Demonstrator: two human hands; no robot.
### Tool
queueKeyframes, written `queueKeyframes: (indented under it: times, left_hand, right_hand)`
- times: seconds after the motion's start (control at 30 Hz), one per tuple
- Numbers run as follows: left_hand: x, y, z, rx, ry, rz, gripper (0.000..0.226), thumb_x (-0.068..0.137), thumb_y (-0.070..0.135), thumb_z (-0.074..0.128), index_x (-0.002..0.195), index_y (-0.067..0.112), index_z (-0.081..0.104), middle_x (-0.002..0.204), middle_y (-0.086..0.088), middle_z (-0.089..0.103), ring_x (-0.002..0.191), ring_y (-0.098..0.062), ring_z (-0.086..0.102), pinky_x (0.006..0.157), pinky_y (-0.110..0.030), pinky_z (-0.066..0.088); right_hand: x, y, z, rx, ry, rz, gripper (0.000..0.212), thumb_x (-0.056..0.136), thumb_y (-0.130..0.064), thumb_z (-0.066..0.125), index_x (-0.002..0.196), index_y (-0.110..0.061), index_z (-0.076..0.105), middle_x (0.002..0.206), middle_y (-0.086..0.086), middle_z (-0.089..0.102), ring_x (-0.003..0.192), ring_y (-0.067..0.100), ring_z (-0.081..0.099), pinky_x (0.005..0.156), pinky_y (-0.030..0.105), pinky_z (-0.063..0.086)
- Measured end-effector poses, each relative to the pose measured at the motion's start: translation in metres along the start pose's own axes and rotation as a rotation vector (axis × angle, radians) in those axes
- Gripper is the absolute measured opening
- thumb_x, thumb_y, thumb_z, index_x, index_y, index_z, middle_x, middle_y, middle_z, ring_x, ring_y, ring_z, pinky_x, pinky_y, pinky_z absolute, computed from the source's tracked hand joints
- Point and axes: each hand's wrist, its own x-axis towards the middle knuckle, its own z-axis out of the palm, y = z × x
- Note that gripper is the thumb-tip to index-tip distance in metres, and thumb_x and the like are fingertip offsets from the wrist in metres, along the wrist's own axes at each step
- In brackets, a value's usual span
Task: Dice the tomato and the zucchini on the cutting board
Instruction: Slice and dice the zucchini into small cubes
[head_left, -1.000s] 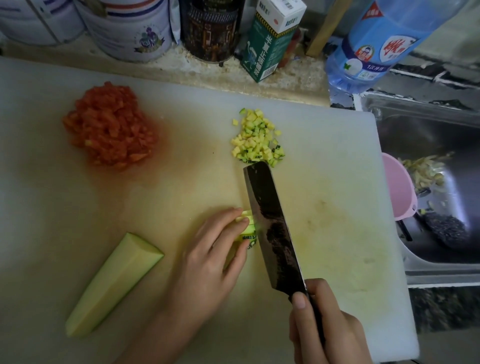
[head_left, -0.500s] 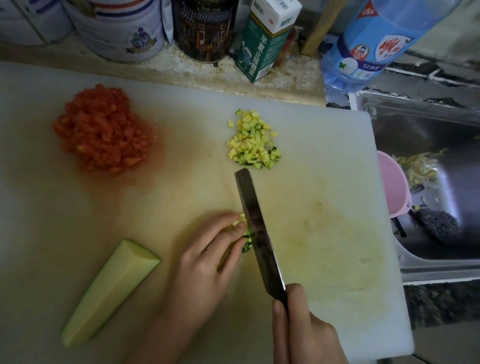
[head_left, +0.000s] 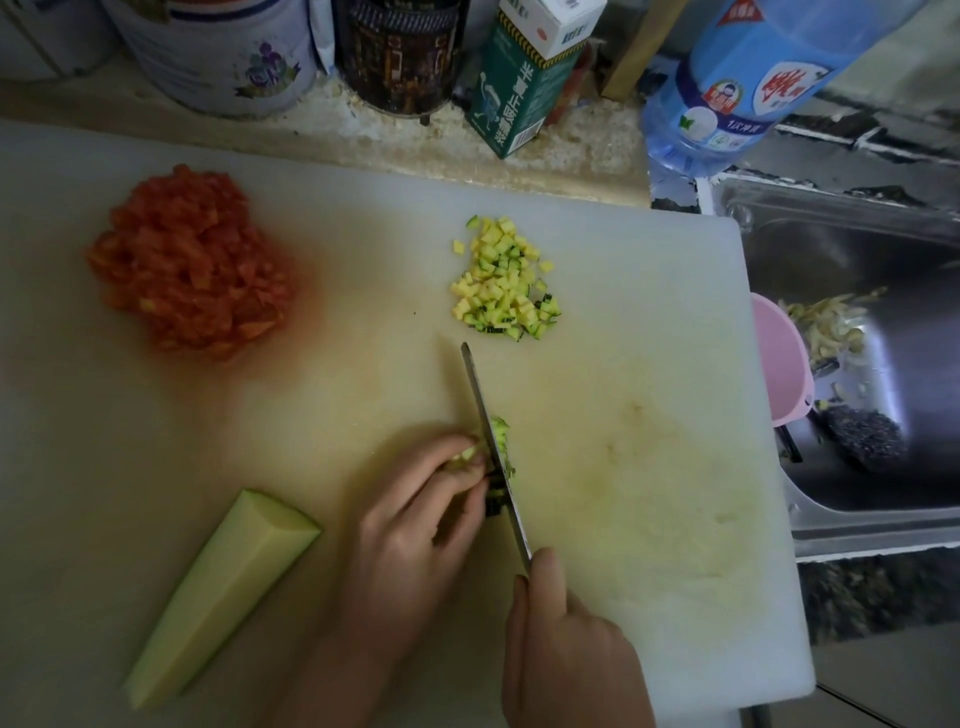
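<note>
On the white cutting board (head_left: 623, 291) lies a heap of diced tomato (head_left: 189, 267) at the back left and a small pile of diced zucchini (head_left: 506, 280) at the back middle. My left hand (head_left: 415, 540) pinches a short bundle of zucchini strips (head_left: 470, 454) with curled fingertips. My right hand (head_left: 566, 644) grips the handle of a cleaver (head_left: 493, 447), whose blade stands edge-down against those strips, with fresh cut bits (head_left: 503, 434) on its right side. A long uncut zucchini wedge (head_left: 218, 597) lies at the front left.
Tins (head_left: 218, 52), a green carton (head_left: 524, 78) and a blue bottle (head_left: 737, 88) line the counter behind the board. A steel sink (head_left: 857, 364) with scraps, a pink cup (head_left: 779, 374) and a dark scourer (head_left: 865, 436) sits to the right.
The cleaver blade has turned from tilted flat to upright and come down on the strips. My left fingers have drawn back a little and more cut bits lie beside the blade.
</note>
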Motion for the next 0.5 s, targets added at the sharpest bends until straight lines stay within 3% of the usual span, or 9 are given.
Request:
queueKeyframes:
  times: [0.13, 0.3, 0.43, 0.5]
  left_hand:
    - [0.002, 0.001, -0.001, -0.01, -0.015, -0.006, 0.009, 0.086, 0.007, 0.07, 0.09, 0.0, 0.073, 0.11, -0.004, 0.068, 0.101, -0.011, 0.066, 0.094, -0.02, 0.049]
    - [0.003, 0.002, -0.003, -0.019, -0.037, -0.002, 0.011, 0.084, 0.007, 0.071, 0.093, 0.001, 0.074, 0.11, -0.004, 0.068, 0.102, -0.012, 0.066, 0.094, -0.022, 0.05]
    - [0.003, 0.001, -0.003, -0.028, -0.033, -0.001, 0.01, 0.084, 0.008, 0.072, 0.091, 0.001, 0.074, 0.111, -0.003, 0.068, 0.104, -0.011, 0.066, 0.09, -0.029, 0.054]
    - [0.002, 0.001, -0.003, -0.039, -0.027, -0.012, 0.01, 0.084, 0.009, 0.072, 0.092, 0.002, 0.074, 0.111, -0.002, 0.068, 0.104, -0.011, 0.066, 0.089, -0.031, 0.054]
  right_hand:
    - [0.009, 0.009, -0.003, 0.077, -0.063, -0.055, 0.043, 0.101, -0.034, 0.009, 0.097, -0.009, 0.044, 0.032, 0.003, 0.037, 0.021, 0.024, 0.037, 0.043, 0.019, 0.009]
    - [0.044, 0.021, -0.007, 0.394, -0.069, -0.127, 0.011, 0.098, -0.033, 0.029, 0.09, -0.028, 0.031, 0.044, -0.013, 0.021, 0.036, 0.022, 0.036, 0.041, 0.024, 0.011]
    - [0.057, 0.038, -0.019, 0.549, -0.122, -0.188, 0.019, 0.097, -0.042, 0.028, 0.082, -0.031, 0.033, 0.047, -0.001, 0.039, 0.04, 0.017, 0.036, 0.042, 0.021, 0.02]
    - [0.051, 0.043, -0.029, 0.605, -0.124, -0.18, 0.022, 0.098, -0.046, 0.029, 0.083, -0.031, 0.035, 0.051, 0.01, 0.043, 0.04, 0.019, 0.036, 0.043, 0.032, 0.027]
